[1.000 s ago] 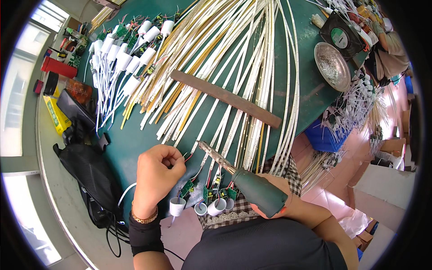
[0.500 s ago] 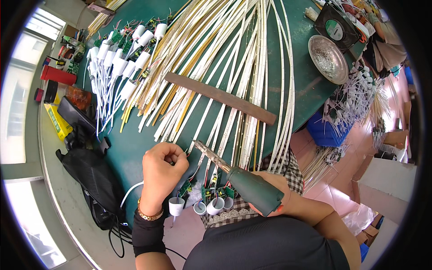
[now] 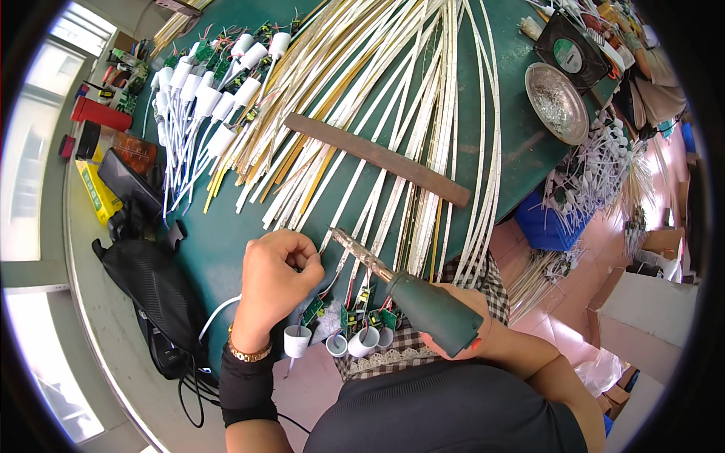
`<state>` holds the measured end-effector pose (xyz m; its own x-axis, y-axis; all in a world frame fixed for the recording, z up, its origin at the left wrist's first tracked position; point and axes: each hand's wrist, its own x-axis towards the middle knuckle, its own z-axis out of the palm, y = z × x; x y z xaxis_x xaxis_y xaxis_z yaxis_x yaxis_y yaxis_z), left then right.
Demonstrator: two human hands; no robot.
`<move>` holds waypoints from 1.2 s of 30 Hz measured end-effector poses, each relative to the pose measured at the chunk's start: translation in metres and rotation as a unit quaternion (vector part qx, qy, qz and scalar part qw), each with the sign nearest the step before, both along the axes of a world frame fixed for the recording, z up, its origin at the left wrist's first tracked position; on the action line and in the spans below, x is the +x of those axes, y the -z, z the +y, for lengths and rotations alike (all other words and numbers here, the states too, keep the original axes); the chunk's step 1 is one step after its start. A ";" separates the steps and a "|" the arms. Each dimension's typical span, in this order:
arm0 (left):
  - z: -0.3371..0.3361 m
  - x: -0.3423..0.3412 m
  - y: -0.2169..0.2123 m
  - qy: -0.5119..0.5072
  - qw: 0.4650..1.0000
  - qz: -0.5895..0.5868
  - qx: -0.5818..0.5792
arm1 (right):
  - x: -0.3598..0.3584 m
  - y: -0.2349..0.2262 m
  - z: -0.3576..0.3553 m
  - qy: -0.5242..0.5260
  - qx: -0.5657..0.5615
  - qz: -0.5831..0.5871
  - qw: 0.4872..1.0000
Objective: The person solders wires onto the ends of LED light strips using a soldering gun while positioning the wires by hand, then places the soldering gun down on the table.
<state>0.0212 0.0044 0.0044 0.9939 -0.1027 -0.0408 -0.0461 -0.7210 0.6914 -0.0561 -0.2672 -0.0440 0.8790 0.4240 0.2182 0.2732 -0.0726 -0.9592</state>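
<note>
My right hand is wrapped round the green handle of a soldering iron, whose scorched metal barrel points up and left over the strips' near ends. Just left of its tip, my left hand is closed in a pinch; whatever its fingertips hold is hidden. Thin white and yellow LED strips fan out across the bench under a flat brown bar. Between my hands, small green circuit boards with wires hang at the near edge, beside white plastic caps.
White capped drivers with cables are heaped at the far left of the green bench. A black bag lies at left. To the right are a metal dish, a black fan and a blue bin.
The view has shifted slightly, so the bench things appear a little further right. My left hand has turned a little, its fingers still pinched. The iron remains in my right hand above the strips.
</note>
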 end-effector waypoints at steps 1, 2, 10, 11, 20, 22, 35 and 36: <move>0.000 0.000 0.000 0.005 1.000 0.003 0.002 | -0.001 0.000 0.000 -0.001 0.000 0.000 1.000; 0.001 0.000 0.000 0.004 1.000 0.004 0.002 | -0.001 0.000 -0.001 -0.004 -0.041 -0.038 0.998; 0.001 0.000 -0.002 0.002 1.000 0.008 0.017 | -0.001 -0.008 0.000 -0.009 -0.085 -0.034 0.996; 0.001 0.001 -0.001 0.001 1.000 0.009 0.017 | 0.001 -0.009 0.000 -0.007 -0.090 -0.050 0.995; 0.002 0.000 -0.001 0.023 0.999 -0.005 0.034 | -0.004 -0.001 0.002 -0.005 -0.092 -0.016 0.996; 0.002 0.000 -0.001 0.016 0.999 -0.004 0.034 | -0.001 -0.002 0.002 -0.008 -0.097 -0.030 0.995; 0.002 0.001 -0.001 0.016 1.000 -0.003 0.017 | -0.010 -0.007 -0.005 -0.007 -0.061 0.109 0.992; 0.002 0.001 -0.001 0.016 1.000 -0.002 0.014 | -0.008 -0.009 -0.005 -0.018 -0.062 0.124 0.990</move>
